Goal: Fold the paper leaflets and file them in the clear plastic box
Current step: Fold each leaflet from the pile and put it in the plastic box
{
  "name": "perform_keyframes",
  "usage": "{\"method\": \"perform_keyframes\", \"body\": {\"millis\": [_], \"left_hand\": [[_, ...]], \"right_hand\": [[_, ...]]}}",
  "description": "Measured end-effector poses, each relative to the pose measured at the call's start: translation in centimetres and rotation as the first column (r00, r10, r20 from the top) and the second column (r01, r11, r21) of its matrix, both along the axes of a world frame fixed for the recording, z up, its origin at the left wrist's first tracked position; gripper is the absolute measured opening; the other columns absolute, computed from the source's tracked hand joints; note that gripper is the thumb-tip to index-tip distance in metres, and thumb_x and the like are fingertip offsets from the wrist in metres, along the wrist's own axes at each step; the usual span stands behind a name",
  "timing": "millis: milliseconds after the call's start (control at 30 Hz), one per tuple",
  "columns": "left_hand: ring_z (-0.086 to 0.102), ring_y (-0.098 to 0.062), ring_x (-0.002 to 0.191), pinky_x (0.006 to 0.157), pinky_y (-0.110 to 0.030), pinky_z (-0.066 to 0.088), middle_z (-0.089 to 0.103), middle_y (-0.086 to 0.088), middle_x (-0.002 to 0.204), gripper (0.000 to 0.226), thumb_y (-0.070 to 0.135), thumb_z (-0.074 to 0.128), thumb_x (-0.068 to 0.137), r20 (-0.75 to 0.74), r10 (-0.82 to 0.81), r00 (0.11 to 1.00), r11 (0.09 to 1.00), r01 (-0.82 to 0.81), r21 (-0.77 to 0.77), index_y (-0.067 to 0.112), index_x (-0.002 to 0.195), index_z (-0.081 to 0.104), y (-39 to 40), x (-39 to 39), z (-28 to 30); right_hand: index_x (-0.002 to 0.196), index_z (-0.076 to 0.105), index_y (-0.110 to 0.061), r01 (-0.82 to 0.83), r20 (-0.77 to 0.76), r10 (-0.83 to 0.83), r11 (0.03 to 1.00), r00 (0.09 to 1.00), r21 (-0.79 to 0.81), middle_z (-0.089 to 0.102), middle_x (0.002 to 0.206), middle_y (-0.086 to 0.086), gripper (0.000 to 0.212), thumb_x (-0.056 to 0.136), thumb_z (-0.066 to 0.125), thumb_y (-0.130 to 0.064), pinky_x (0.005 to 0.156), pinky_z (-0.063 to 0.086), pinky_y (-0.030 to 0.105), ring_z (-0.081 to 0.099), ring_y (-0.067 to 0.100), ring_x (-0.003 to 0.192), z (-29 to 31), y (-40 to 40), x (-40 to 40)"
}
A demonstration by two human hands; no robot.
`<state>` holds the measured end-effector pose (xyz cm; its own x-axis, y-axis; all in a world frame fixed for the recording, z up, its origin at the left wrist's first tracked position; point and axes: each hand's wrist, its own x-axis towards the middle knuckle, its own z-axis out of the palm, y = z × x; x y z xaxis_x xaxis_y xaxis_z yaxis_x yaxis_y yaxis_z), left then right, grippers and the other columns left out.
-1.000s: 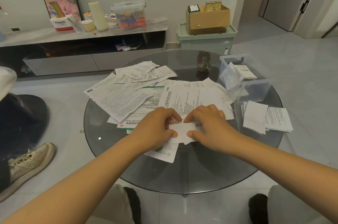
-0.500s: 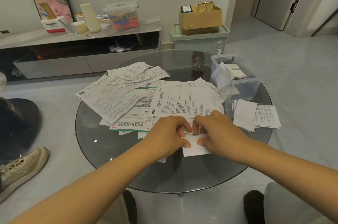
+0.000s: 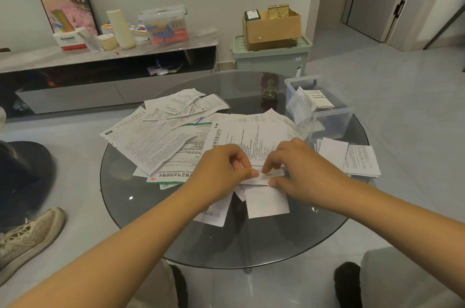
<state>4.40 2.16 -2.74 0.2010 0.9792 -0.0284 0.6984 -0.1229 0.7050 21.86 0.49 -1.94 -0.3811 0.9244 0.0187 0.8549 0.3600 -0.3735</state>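
Observation:
A small white leaflet (image 3: pixel 267 200) lies partly folded on the round glass table (image 3: pixel 151 214), near its front edge. My left hand (image 3: pixel 221 171) pinches its upper left edge. My right hand (image 3: pixel 299 169) pinches the upper right part, where a narrow strip is turned over. Behind my hands spreads a heap of unfolded printed leaflets (image 3: pixel 176 139). The clear plastic box (image 3: pixel 327 116) stands at the table's right rear, with folded leaflets (image 3: pixel 314 102) upright inside it.
A small stack of folded leaflets (image 3: pixel 349 159) lies right of my right hand. A low cabinet (image 3: pixel 100 56) with clutter runs along the back wall, a green bin with a cardboard box (image 3: pixel 273 28) beside it. Someone's shoe (image 3: pixel 27 237) is on the floor at left.
My hands stayed together on the small leaflet. Its top strip has been turned over and more of the white lower half now shows below my hands. The camera shifted slightly.

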Motion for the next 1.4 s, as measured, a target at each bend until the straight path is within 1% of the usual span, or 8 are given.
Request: {"method": "perform_keyframes", "body": {"millis": [167,300,567,833,1000,1133,1233,1400], "left_hand": [[0.054,-0.003,0.093,0.080,-0.017,0.040,0.060,0.014,0.098,0.014,0.029,0.070,0.083,-0.132,-0.048,0.990,0.986,0.068,0.152,0.028,0.097,0.066,1.4,0.7,-0.3],[0.049,-0.010,0.118,0.107,-0.040,0.034,0.060,0.012,0.124,0.033,0.037,0.068,0.083,-0.263,-0.188,0.946,0.969,0.223,0.109,0.029,0.115,0.063,2.5,1.3,-1.1],[0.060,-0.014,0.101,0.090,-0.027,0.043,0.067,0.005,0.113,0.026,0.032,0.053,0.094,-0.484,-0.189,0.854,0.922,0.325,0.213,0.025,0.116,0.066,3.0,2.3,-0.5],[0.061,-0.009,0.095,0.086,-0.024,0.047,0.067,0.014,0.101,0.014,0.019,0.056,0.092,-0.120,-0.174,0.977,0.974,0.189,0.128,0.028,0.094,0.066,2.1,-0.9,-0.3],[0.059,-0.003,0.090,0.081,-0.023,0.047,0.064,0.012,0.090,0.013,0.030,0.071,0.081,-0.078,-0.209,0.975,0.973,0.215,0.079,0.026,0.082,0.059,0.9,-2.9,-0.1],[0.054,0.003,0.062,0.058,-0.016,0.040,0.061,0.014,0.069,0.012,0.031,0.067,0.084,0.025,-0.105,0.994,0.994,0.104,0.041,0.023,0.079,0.061,0.4,-3.5,-0.1],[0.061,0.002,0.077,0.064,-0.015,0.045,0.065,0.016,0.086,0.010,0.029,0.064,0.087,0.132,0.027,0.991,0.999,-0.024,-0.028,0.028,0.096,0.062,0.5,-4.2,-0.1],[0.052,-0.006,0.076,0.058,-0.014,0.037,0.056,0.007,0.093,0.031,0.023,0.067,0.083,-0.022,0.199,0.980,0.976,-0.196,0.098,0.020,0.106,0.046,0.9,-4.7,-0.7]], "right_hand": [[0.106,0.063,-0.029,0.039,-0.022,-0.039,0.999,0.999,0.010,0.048,0.099,-0.011,0.018,0.088,0.062,-0.030,0.084,0.036,0.023,0.035,0.007,0.101,0.6,0.5,-0.4],[0.112,0.063,-0.026,0.083,0.031,-0.084,0.996,0.996,0.042,0.053,0.113,-0.005,0.022,0.090,0.058,-0.026,0.092,0.038,0.028,0.038,0.012,0.109,0.7,1.3,-0.7],[0.125,0.055,-0.023,0.083,0.201,-0.091,0.995,0.975,0.049,0.054,0.124,0.000,0.035,0.091,0.057,-0.029,0.095,0.035,0.029,0.041,0.018,0.115,0.6,2.0,-0.6],[0.100,0.066,-0.017,0.068,0.179,-0.088,0.991,0.980,0.116,0.060,0.101,0.003,0.018,0.090,0.052,-0.025,0.077,0.022,0.024,0.040,0.017,0.093,1.7,2.0,0.0],[0.084,0.056,-0.030,-0.026,-0.003,0.027,0.997,1.000,0.068,0.061,0.092,-0.009,0.009,0.086,0.057,-0.039,0.087,0.036,0.028,0.048,0.016,0.094,1.1,2.3,-1.1],[0.098,0.057,-0.032,-0.026,-0.126,0.033,0.998,0.992,0.061,0.064,0.098,-0.008,0.019,0.081,0.063,-0.039,0.086,0.045,0.034,0.055,0.018,0.098,1.2,2.9,-2.2],[0.124,0.046,-0.030,0.061,-0.115,-0.052,0.995,0.992,0.076,0.056,0.120,-0.003,0.048,0.081,0.067,-0.036,0.095,0.041,0.036,0.048,0.021,0.113,0.9,3.6,-2.5],[0.142,0.032,-0.029,0.062,-0.048,-0.050,0.957,0.998,0.285,0.030,0.143,0.001,0.073,0.080,0.070,-0.025,0.107,0.019,0.034,0.026,0.021,0.131,-0.2,4.6,-3.8]]}}
